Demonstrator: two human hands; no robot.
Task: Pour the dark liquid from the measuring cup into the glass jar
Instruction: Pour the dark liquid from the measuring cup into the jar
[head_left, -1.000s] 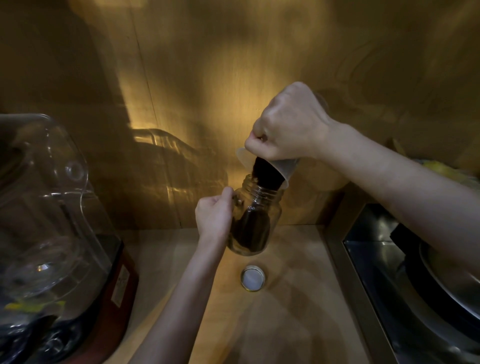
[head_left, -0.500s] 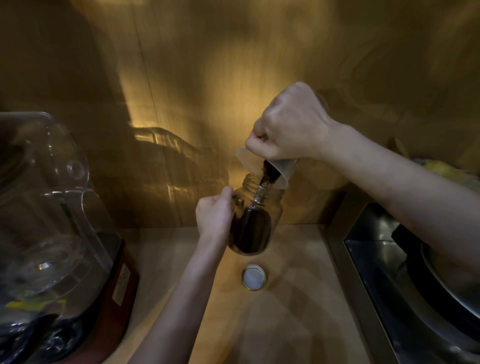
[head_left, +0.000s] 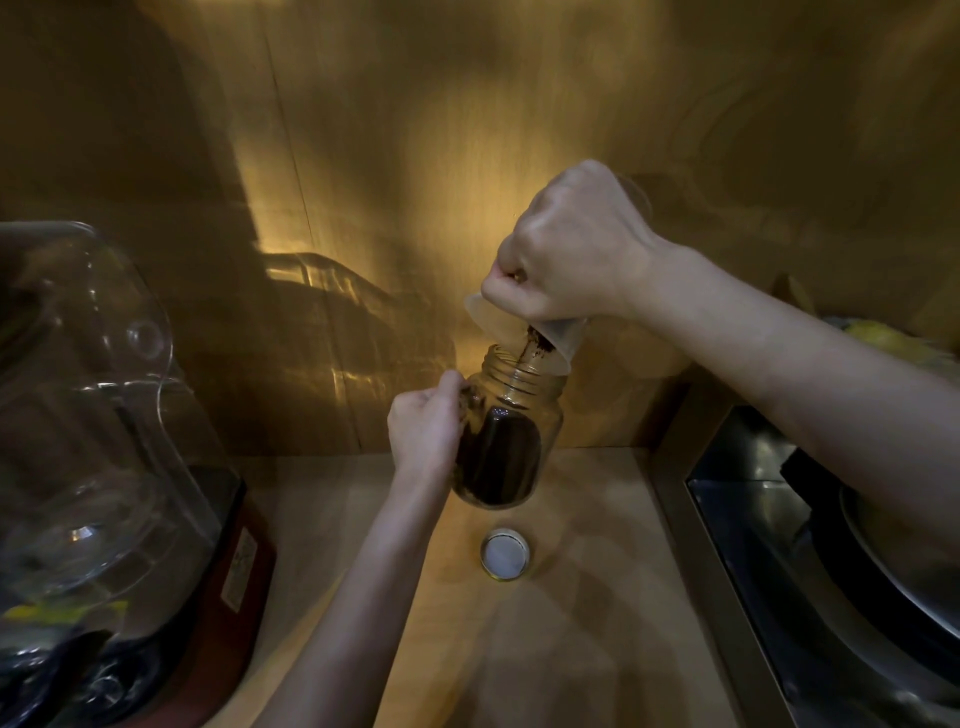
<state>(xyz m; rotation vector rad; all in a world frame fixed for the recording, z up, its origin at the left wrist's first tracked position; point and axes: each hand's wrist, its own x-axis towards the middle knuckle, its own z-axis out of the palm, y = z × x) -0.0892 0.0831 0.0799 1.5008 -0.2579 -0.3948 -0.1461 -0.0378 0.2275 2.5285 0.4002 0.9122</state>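
Note:
My right hand (head_left: 571, 249) grips a clear plastic measuring cup (head_left: 558, 340), tipped steeply down over the mouth of a glass jar (head_left: 511, 431). A thin dark stream runs from the cup's rim into the jar's neck. The jar is tilted, lifted off the wooden counter (head_left: 545, 649), and more than half full of dark liquid. My left hand (head_left: 426, 426) holds the jar by its left side. Most of the cup is hidden behind my right hand.
The jar's round metal lid (head_left: 505, 553) lies flat on the counter just below the jar. A blender with a clear cover and red base (head_left: 104, 441) fills the left. A steel stove with a pan (head_left: 841, 545) sits at the right. A wooden wall stands behind.
The dark mass at the cup's rim has shrunk to a thin stream, and the level in the jar has risen. Both hands have held their places.

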